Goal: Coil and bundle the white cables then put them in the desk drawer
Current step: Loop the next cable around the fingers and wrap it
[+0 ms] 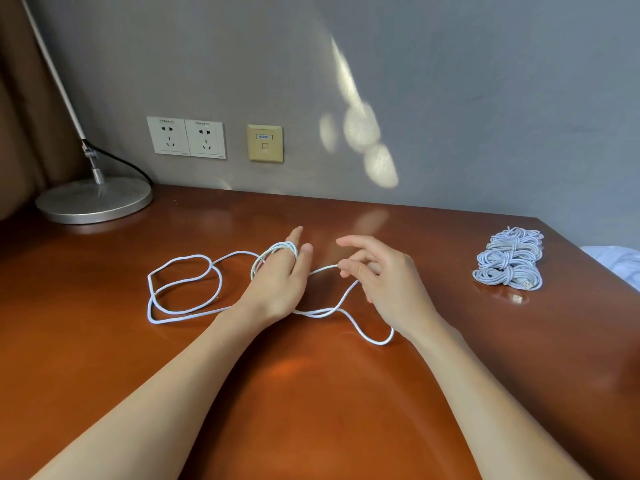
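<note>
— Where is the cable (277, 245)?

— Wound round your left hand's (277, 282) straight, pressed-together fingers (294, 235). Slack loops lie on the desk (311, 393). Your right hand (384, 275) pinches the strand just beside. Bundles (509, 261) sit far right.

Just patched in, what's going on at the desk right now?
A person is coiling a white cable. Several turns sit round the straight fingers of the left hand, and the right hand pinches the cable just beside it. The rest of the cable lies in loose loops on the desk. A pile of bundled cables sits near the desk's right edge. No drawer is in view.
</note>
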### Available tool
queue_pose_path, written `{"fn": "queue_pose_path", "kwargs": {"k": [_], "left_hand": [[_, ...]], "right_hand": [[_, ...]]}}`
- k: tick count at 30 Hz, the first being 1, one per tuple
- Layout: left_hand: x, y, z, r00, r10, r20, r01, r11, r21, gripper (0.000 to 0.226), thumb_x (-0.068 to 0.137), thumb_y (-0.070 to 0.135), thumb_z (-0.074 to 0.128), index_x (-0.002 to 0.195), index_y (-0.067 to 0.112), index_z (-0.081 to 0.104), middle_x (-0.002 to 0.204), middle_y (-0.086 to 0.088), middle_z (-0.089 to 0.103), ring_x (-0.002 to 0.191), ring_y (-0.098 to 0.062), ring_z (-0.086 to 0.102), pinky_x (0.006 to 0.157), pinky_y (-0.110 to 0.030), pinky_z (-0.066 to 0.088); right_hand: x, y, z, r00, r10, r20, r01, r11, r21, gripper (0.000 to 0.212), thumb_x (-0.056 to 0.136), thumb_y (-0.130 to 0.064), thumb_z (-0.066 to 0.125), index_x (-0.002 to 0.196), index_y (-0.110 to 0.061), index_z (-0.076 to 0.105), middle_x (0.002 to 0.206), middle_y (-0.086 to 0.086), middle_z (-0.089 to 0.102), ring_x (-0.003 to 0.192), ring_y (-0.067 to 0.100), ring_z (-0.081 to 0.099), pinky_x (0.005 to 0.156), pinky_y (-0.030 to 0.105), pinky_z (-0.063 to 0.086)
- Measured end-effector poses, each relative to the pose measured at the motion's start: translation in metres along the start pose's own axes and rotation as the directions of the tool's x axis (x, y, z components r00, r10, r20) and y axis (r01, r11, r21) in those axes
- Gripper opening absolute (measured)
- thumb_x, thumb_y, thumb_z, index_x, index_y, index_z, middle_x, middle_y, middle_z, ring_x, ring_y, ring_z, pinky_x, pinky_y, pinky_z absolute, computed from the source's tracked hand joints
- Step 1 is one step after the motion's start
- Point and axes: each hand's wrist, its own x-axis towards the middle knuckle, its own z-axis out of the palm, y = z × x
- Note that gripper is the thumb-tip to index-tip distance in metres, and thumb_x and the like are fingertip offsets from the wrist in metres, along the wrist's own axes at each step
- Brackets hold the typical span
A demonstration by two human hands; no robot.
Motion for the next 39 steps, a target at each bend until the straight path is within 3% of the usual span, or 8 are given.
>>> {"fn": "queue_pose_path", "kwargs": {"k": [1, 3, 6, 14, 19, 23, 29, 39], "left_hand": [[-0.002, 0.003, 0.000, 1.000, -0.011, 0.011, 0.011, 0.999, -0.034, 0.084, 0.104, 0.065, 0.021, 0.138, -0.008, 0.045, 0.144, -0.006, 0.058, 0.137, -0.009, 0.049, 0.119, -0.035, 0.036], [-0.007, 0.013, -0.003, 0.998, -0.048, 0.041, 0.053, 0.991, -0.123, 0.081, 0.105, 0.065, 0.016, 0.140, 0.003, 0.053, 0.106, 0.006, 0.067, 0.099, 0.003, 0.061, 0.095, -0.015, 0.043], [-0.013, 0.026, -0.009, 0.992, -0.078, 0.099, 0.099, 0.967, -0.236, 0.078, 0.102, 0.066, 0.002, 0.135, 0.026, 0.062, 0.065, 0.005, 0.044, 0.054, -0.002, 0.044, 0.063, -0.012, 0.037], [-0.018, 0.039, -0.011, 0.933, 0.050, 0.355, 0.110, 0.902, -0.417, 0.116, 0.092, 0.070, -0.021, 0.103, 0.011, 0.079, 0.057, -0.008, 0.033, 0.051, -0.016, 0.027, 0.053, -0.023, 0.032], [-0.018, 0.038, -0.011, 0.885, 0.067, 0.460, 0.131, 0.914, -0.384, 0.123, 0.088, 0.072, -0.024, 0.088, 0.000, 0.076, 0.055, -0.008, 0.031, 0.051, -0.016, 0.028, 0.056, -0.024, 0.035], [-0.018, 0.038, -0.010, 0.878, 0.068, 0.474, 0.129, 0.920, -0.371, 0.120, 0.087, 0.072, -0.025, 0.074, -0.003, 0.068, 0.054, -0.010, 0.032, 0.050, -0.017, 0.030, 0.058, -0.028, 0.034], [-0.016, 0.036, -0.010, 0.858, 0.075, 0.508, 0.130, 0.925, -0.356, 0.115, 0.089, 0.071, -0.023, 0.067, 0.002, 0.065, 0.050, -0.006, 0.029, 0.048, -0.017, 0.030, 0.058, -0.028, 0.036], [-0.014, 0.036, -0.010, 0.827, 0.115, 0.551, 0.096, 0.936, -0.339, 0.118, 0.088, 0.073, -0.024, 0.068, -0.001, 0.066, 0.052, -0.010, 0.030, 0.049, -0.019, 0.030, 0.062, -0.028, 0.039]], "right_hand": [[0.000, 0.001, 0.000, 1.000, -0.001, 0.007, 0.001, 1.000, 0.006, 0.028, 0.101, -0.026, 0.066, 0.128, -0.034, 0.067, 0.089, -0.015, 0.073, 0.080, -0.001, 0.069, 0.066, 0.014, 0.051], [0.002, 0.004, -0.001, 0.999, 0.003, 0.033, -0.003, 1.000, 0.010, 0.028, 0.101, -0.025, 0.066, 0.126, -0.038, 0.067, 0.093, -0.017, 0.073, 0.095, 0.002, 0.069, 0.081, 0.012, 0.051], [0.002, 0.005, 0.001, 0.999, 0.001, 0.048, 0.000, 1.000, -0.017, 0.030, 0.103, -0.024, 0.063, 0.129, -0.039, 0.065, 0.097, -0.020, 0.071, 0.101, -0.002, 0.066, 0.085, 0.004, 0.047], [0.004, 0.004, 0.000, 0.982, -0.074, -0.174, 0.070, 0.997, -0.031, 0.037, 0.095, -0.030, 0.073, 0.131, -0.031, 0.066, 0.078, -0.014, 0.063, 0.067, 0.010, 0.060, 0.068, 0.015, 0.048], [0.002, 0.006, 0.001, 0.992, -0.076, -0.102, 0.070, 0.996, -0.057, 0.020, 0.099, -0.039, 0.067, 0.117, -0.034, 0.073, 0.069, -0.023, 0.058, 0.064, 0.007, 0.057, 0.063, 0.021, 0.046], [0.002, 0.003, 0.004, 0.990, -0.114, -0.085, 0.109, 0.992, -0.060, 0.017, 0.102, -0.034, 0.063, 0.111, -0.030, 0.076, 0.102, -0.023, 0.071, 0.099, 0.001, 0.067, 0.080, 0.022, 0.055], [0.000, -0.002, 0.007, 0.993, -0.071, 0.093, 0.068, 0.997, 0.037, 0.020, 0.104, -0.036, 0.060, 0.117, -0.032, 0.075, 0.113, -0.018, 0.071, 0.113, 0.000, 0.063, 0.090, 0.013, 0.051], [0.000, 0.000, 0.010, 0.982, -0.014, 0.186, -0.003, 0.996, 0.091, 0.027, 0.103, -0.036, 0.061, 0.128, -0.034, 0.072, 0.094, -0.013, 0.059, 0.093, 0.006, 0.060, 0.085, 0.014, 0.048]]}}
